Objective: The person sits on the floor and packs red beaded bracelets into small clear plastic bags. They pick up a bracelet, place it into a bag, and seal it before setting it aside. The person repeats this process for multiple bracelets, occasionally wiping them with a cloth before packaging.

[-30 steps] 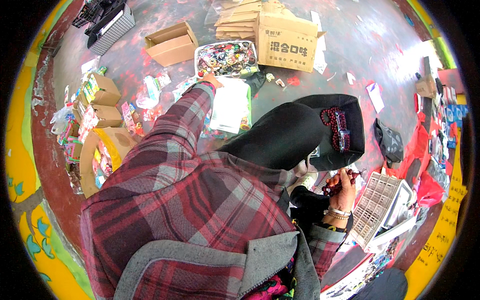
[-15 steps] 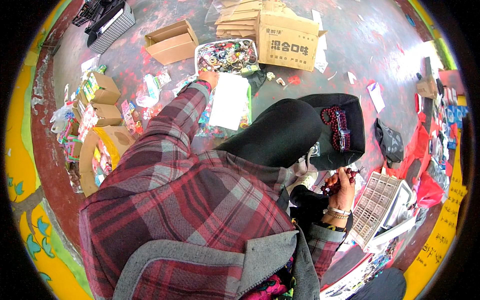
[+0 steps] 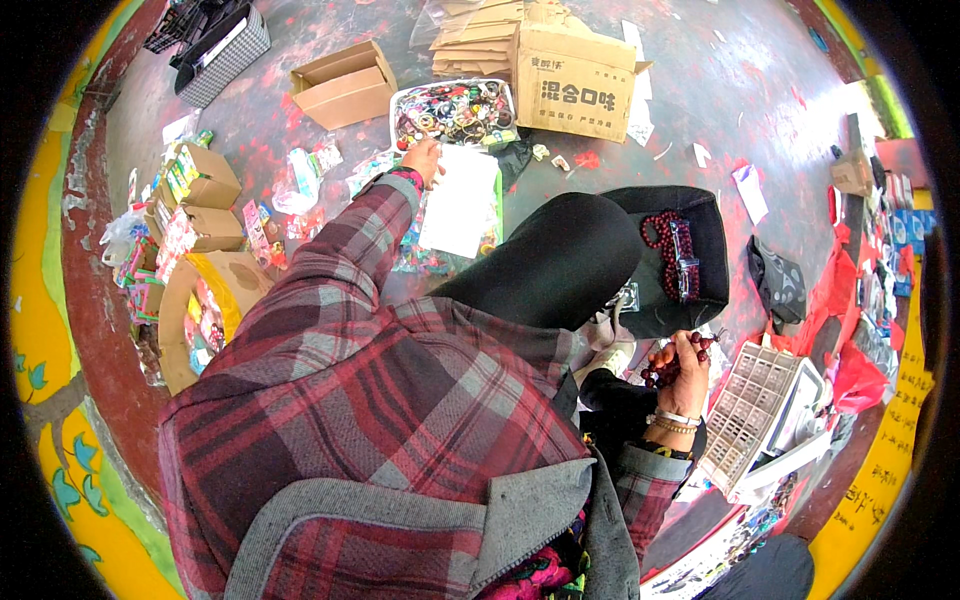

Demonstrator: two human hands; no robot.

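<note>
My left hand [image 3: 424, 161] is stretched out in front, its fingers closed at the upper left edge of a white sheet [image 3: 463, 205]. Beneath the sheet lies a green-edged tray or stack of small colourful packets, mostly covered. At the lower right, my right hand [image 3: 684, 378] is closed round a string of dark red beads [image 3: 659, 372], part of which hangs out between the fingers. A black open box [image 3: 708, 208] beside my knee holds more dark red bead strings [image 3: 662, 232] and a clear-wrapped piece [image 3: 686, 262].
A white basket [image 3: 396, 118] full of mixed trinkets stands beyond the sheet. Cardboard boxes [image 3: 345, 85] [image 3: 575, 80] are behind it. More cartons [image 3: 210, 180] stand at left. A beige plastic crate [image 3: 755, 405] sits right of my right hand, near a dark bag [image 3: 778, 285].
My left hand has shifted slightly right and turned over the sheet's corner, showing more of its fingers. The right hand with the beads has hardly moved.
</note>
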